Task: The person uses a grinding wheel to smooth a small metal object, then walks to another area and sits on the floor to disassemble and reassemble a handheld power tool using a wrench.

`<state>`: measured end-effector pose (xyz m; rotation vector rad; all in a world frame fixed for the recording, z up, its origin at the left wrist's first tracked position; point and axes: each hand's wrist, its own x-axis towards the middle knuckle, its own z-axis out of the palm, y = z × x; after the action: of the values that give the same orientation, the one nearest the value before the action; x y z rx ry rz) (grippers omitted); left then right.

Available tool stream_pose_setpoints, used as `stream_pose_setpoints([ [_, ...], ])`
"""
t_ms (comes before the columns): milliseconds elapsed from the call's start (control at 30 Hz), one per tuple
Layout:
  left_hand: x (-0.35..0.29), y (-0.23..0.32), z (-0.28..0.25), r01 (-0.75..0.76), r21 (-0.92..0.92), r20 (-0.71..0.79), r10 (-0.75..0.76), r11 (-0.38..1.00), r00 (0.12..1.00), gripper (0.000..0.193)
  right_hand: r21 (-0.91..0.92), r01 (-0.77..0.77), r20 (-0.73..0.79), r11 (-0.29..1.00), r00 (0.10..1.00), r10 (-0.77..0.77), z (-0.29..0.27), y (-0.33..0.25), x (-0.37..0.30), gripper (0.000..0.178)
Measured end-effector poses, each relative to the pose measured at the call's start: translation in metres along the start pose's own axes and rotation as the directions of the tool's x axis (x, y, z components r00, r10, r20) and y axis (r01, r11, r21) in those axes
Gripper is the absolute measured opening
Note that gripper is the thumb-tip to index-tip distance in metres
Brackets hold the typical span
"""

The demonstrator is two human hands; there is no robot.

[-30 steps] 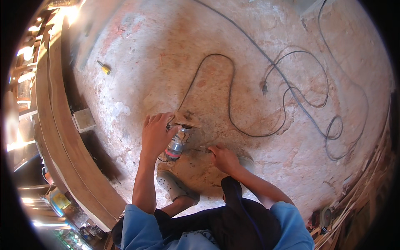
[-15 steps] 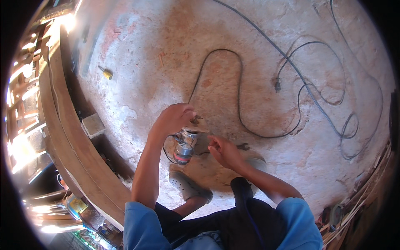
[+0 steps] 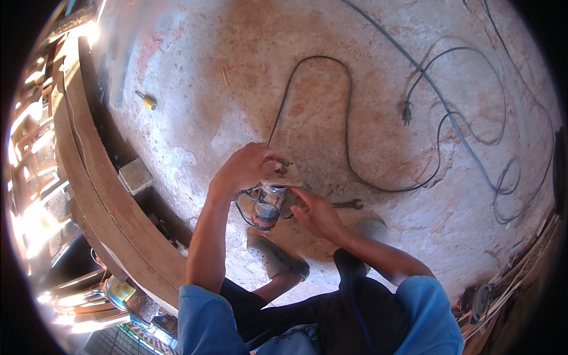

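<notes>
A corded power tool [image 3: 267,208] stands near my feet, its silver body upright and a dark, red-ringed end low down. On top sits a flat pale plate [image 3: 290,177] with a small dark metal piece [image 3: 282,170] at its middle. My left hand [image 3: 248,165] reaches over the plate from the left, fingers bent and closed at that piece; the palm side is hidden. At the plate's right edge my right hand [image 3: 318,214] has its fingers curled against the tool, partly hidden. Beyond these fingers an open-end wrench [image 3: 349,204] lies on the floor.
A black cable [image 3: 349,130] loops over the rough floor, with a plug [image 3: 407,112] on the right. Long wooden planks [image 3: 118,195] and a grey block [image 3: 135,176] line the left side. A yellow-handled tool [image 3: 148,103] lies farther off. My grey clogs [image 3: 275,255] flank the work.
My right hand has come in to the tool's plate from just beside it. My left hand stays at the top of the tool. The wrench shows more fully, and the view has shifted slightly.
</notes>
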<state>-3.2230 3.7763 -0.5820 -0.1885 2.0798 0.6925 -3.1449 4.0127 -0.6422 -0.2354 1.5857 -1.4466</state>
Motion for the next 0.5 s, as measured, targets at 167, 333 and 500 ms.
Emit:
stream_pose_setpoints([
  [167, -0.002, 0.002, 0.0, -0.019, 0.021, 0.013, 0.019, 1.0, 1.0, 0.034, -0.04, -0.003, -0.012, 0.999, 1.0, 0.003, -0.002, -0.004, 0.0, 0.049],
  [333, -0.004, 0.002, -0.001, -0.011, -0.002, 0.022, 0.011, 1.0, 1.0, 0.032, 0.023, -0.037, 0.034, 0.999, 0.999, 0.036, 0.003, -0.006, -0.001, 0.057],
  [500, -0.009, 0.002, 0.007, -0.097, -0.011, -0.124, 0.095, 0.995, 0.988, 0.028, 0.126, -0.041, 0.041, 0.991, 0.999, 0.036, 0.018, -0.002, -0.001, 0.07],
])
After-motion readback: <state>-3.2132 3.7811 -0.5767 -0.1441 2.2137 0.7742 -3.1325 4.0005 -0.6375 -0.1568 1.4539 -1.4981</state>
